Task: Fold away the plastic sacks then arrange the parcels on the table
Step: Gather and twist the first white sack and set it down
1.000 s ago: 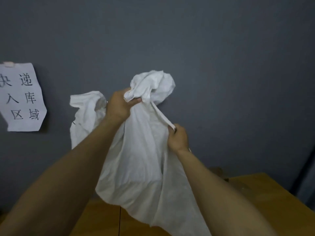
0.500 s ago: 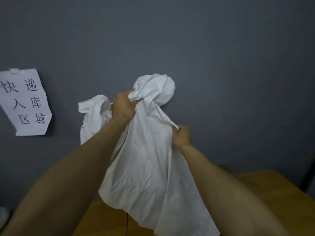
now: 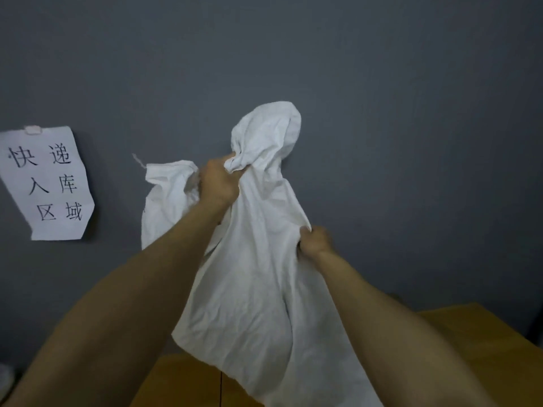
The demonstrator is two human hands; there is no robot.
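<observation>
Head view: the left hand (image 3: pixel 219 183) grips the white sack (image 3: pixel 258 289) high, mid frame. Lower down, the right hand (image 3: pixel 314 240) pinches its edge, likely to stretch it flat.

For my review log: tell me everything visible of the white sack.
The white sack is thin, creased and limp, woven-looking, seemingly empty. It hangs before the grey wall, its lower end over the wooden table. The left hand grips a bunch near the top, a puff bulging above the fist; the right hand grips its edge lower down. Another flap, trailing a thread, shows left of the left hand.
</observation>
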